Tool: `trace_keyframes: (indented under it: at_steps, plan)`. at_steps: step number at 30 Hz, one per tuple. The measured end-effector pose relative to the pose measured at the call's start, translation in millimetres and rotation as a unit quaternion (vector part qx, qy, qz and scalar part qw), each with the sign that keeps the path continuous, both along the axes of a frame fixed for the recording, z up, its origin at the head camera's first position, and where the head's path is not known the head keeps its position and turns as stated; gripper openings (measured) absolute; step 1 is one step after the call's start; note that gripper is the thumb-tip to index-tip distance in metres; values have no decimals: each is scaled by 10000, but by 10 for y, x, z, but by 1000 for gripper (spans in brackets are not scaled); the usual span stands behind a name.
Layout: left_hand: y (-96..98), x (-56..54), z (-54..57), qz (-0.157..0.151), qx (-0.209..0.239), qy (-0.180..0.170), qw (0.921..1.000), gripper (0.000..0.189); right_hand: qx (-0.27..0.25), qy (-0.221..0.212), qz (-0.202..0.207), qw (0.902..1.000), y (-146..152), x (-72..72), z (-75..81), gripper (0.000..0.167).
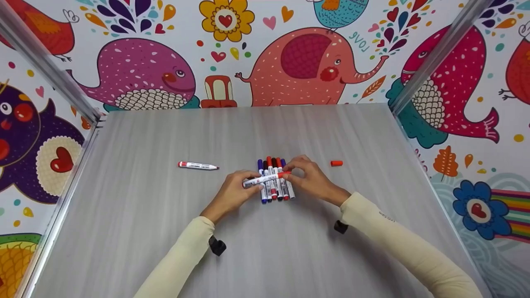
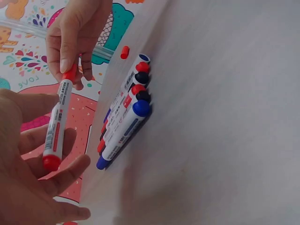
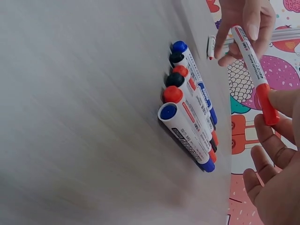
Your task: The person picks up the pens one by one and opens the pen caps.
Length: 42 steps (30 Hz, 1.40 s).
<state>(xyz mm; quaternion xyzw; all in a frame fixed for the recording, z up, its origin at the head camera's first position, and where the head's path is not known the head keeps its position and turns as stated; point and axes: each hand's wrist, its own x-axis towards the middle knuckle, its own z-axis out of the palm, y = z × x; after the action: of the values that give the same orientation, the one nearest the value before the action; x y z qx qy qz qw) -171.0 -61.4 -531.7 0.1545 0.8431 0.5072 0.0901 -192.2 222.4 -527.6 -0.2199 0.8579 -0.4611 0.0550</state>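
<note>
held marker (image 1: 265, 179): white, red cap (image 3: 265, 101) | tabletop (image 1: 136, 215): grey, streaked | sleeves (image 1: 180, 256): cream | wall elephant (image 1: 296, 90): coral

A grey, wood-grained tabletop (image 1: 103, 227) with a smooth, matt finish is spread across the frame. Smooth, faintly glossy plastic is seen in the white-barrelled, red-capped marker (image 1: 267, 179) at centre, the row of white-barrelled markers (image 1: 273, 192) beneath it and the small red cylindrical cap (image 1: 336, 163) right of centre. Matt cloth is shown by the cream sleeves (image 1: 401, 240) below. Dull-shining silver metal rails (image 1: 49, 62) are set at upper left and right.
</note>
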Motion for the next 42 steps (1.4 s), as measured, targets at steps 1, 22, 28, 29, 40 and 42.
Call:
trace_keyframes:
  at_steps: [1, 22, 28, 29, 40, 42]
  plan:
    - [6, -2, 2, 3, -75, 35, 10000, 34, -26, 9, 27, 10000, -2, 10, -7, 18]
    - [61, 9, -26, -69, -84, 758, 9971, 20, -433, -173, 440, 9979, -26, 181, -45, 17]
    - [71, 47, 3, -92, -183, 1248, 9920, 21, -585, -804, 776, 9920, -5, 167, -2, 23]
    - [74, 55, 7, -97, -197, 1386, 9901, 20, -628, -891, 823, 9906, -4, 166, 8, 23]
    - [111, 125, 23, -158, -129, 2366, 9714, 19, -937, -1320, 930, 9824, -16, 192, 65, 21]
    - [117, 128, 19, -196, -69, 2393, 9707, 19, -960, -1346, 901, 9821, -14, 197, 65, 21]
